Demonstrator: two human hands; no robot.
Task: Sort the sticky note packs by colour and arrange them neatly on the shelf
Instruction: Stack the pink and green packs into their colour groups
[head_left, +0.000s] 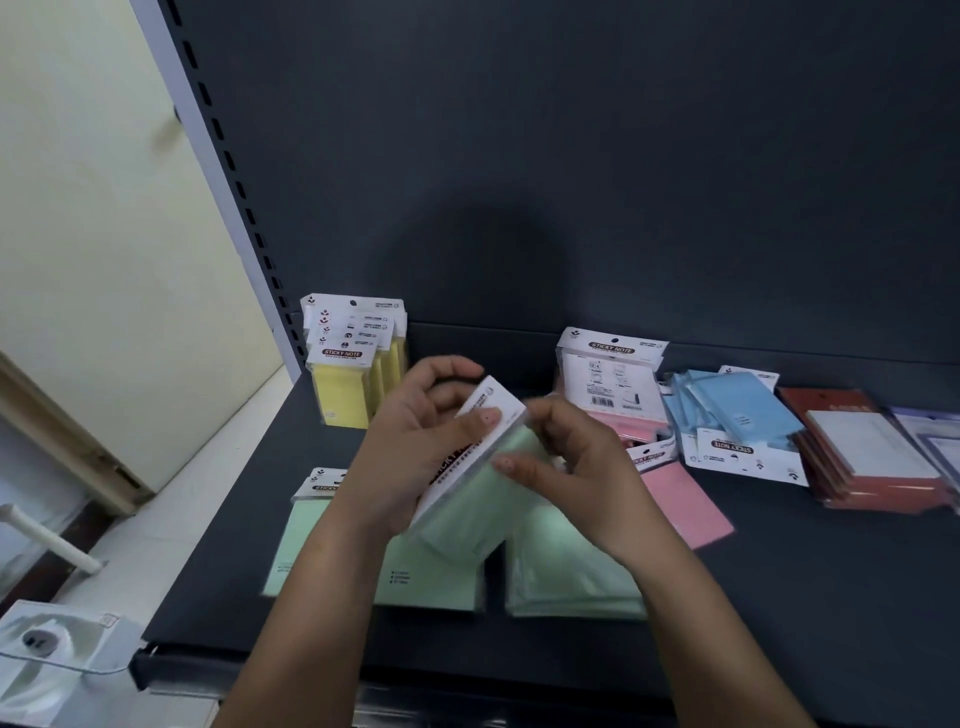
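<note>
The dark shelf runs under and past both hands, and the sorted colours sit around them. Well off to the right of the fingers lie the red packs, with the blue packs nearer in. The pink packs come closest on that side, some flat just right of the right hand and one propped up beyond it. Beyond and to the left of the left hand, the yellow packs stand upright in a row against the back panel. Directly below the fingers lie the flat green packs, one to the left and a pile to the right. Lifted above them is the held green pack, tilted and blurred, so I cannot tell whether it is one pack or a few squared together. Its white header end lies in the left hand, and its long axis runs down and away to the right, with the green body passing under the right hand. The left fingers curl round the back of the header with the thumb pressed on its face. The right fingers curl at the header's far corner, thumb on the green. Bare shelf shows straight beyond the fingers, between yellow and pink. It looks the likely home for green, and the left hand is nearer to it. The pack would need its header turned upward to match the yellow row.
</note>
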